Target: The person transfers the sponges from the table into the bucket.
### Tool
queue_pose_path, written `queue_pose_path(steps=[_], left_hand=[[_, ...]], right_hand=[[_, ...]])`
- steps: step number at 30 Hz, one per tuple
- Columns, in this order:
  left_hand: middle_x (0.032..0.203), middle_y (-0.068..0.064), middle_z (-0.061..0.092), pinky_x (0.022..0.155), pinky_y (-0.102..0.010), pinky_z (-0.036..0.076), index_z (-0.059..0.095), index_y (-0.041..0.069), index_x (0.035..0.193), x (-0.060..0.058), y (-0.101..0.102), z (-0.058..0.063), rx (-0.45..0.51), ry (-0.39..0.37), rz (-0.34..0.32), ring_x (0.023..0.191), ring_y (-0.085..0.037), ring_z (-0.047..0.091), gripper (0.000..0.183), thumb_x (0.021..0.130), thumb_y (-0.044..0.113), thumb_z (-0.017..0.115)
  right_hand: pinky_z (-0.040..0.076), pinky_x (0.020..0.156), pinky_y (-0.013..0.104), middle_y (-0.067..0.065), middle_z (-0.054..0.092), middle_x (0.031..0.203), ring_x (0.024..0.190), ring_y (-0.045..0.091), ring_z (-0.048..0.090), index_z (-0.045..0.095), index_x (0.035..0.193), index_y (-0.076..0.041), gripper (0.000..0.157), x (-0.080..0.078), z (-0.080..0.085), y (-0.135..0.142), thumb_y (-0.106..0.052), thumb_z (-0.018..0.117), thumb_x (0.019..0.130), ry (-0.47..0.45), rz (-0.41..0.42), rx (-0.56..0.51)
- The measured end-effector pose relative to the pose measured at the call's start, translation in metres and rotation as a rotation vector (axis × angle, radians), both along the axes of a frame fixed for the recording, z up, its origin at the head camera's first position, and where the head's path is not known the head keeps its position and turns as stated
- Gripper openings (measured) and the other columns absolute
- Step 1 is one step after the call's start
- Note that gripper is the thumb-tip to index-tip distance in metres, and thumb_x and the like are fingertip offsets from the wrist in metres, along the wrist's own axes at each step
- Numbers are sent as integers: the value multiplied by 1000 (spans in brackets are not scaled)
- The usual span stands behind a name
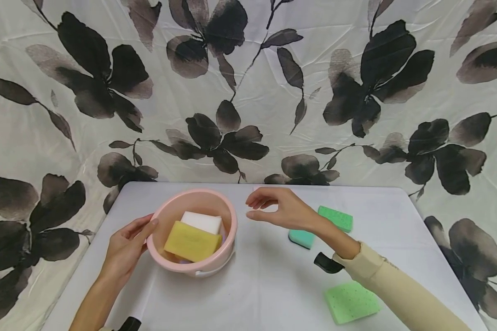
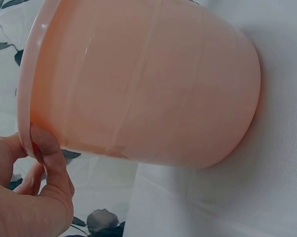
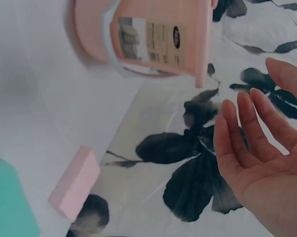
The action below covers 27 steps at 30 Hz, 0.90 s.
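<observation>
A pink bucket (image 1: 228,250) with a white handle stands on the left half of the table. Inside it lie a yellow sponge (image 1: 193,241) and a white sponge (image 1: 201,221). My left hand (image 1: 126,246) pinches the bucket's rim on its left side, as the left wrist view also shows. To the right of the bucket, my right hand (image 1: 278,207) is held above the table, fingers loosely bent and holding nothing. In the right wrist view, a pink sponge (image 3: 75,183) lies near the table's far edge; in the head view my right hand mostly hides it.
Right of the bucket lie a green sponge (image 1: 337,219), a teal sponge (image 1: 301,238) partly behind my right forearm, and a light green sponge (image 1: 351,301) near the front. A floral cloth (image 1: 273,92) hangs behind the white table (image 1: 252,294).
</observation>
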<state>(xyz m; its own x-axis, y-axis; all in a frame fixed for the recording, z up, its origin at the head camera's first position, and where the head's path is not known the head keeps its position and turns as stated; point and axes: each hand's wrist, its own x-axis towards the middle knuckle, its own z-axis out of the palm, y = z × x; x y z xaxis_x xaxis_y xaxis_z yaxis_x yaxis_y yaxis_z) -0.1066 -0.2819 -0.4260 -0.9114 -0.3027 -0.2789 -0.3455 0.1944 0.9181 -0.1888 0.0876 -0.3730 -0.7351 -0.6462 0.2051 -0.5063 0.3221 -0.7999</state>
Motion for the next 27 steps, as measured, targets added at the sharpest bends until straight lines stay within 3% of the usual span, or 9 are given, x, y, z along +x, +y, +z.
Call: queue_pose_path(steps=[7, 15, 27], left_hand=[[154, -10, 46, 84, -12, 54, 45, 11, 155, 0, -3, -1, -4, -4, 10, 101, 8, 59, 71, 99, 51, 64], [152, -8, 47, 84, -12, 54, 46, 11, 154, 0, -1, -1, 1, 4, 2, 102, 7, 59, 71, 98, 51, 64], [154, -9, 46, 84, -12, 54, 46, 12, 154, -1, 0, -2, -1, -5, 8, 103, 6, 59, 71, 98, 51, 64]], right_hand=[[55, 96, 31, -7, 71, 108, 101, 12, 66, 73, 111, -15, 24, 2, -6, 20, -23, 81, 91, -7, -36, -14], [54, 99, 36, -7, 71, 110, 107, 21, 66, 72, 114, -17, 24, 8, -15, 52, -22, 80, 92, -30, -68, -4], [54, 98, 30, -10, 70, 114, 106, 11, 66, 70, 119, -23, 27, 24, -32, 98, -26, 79, 93, -40, -117, 53]])
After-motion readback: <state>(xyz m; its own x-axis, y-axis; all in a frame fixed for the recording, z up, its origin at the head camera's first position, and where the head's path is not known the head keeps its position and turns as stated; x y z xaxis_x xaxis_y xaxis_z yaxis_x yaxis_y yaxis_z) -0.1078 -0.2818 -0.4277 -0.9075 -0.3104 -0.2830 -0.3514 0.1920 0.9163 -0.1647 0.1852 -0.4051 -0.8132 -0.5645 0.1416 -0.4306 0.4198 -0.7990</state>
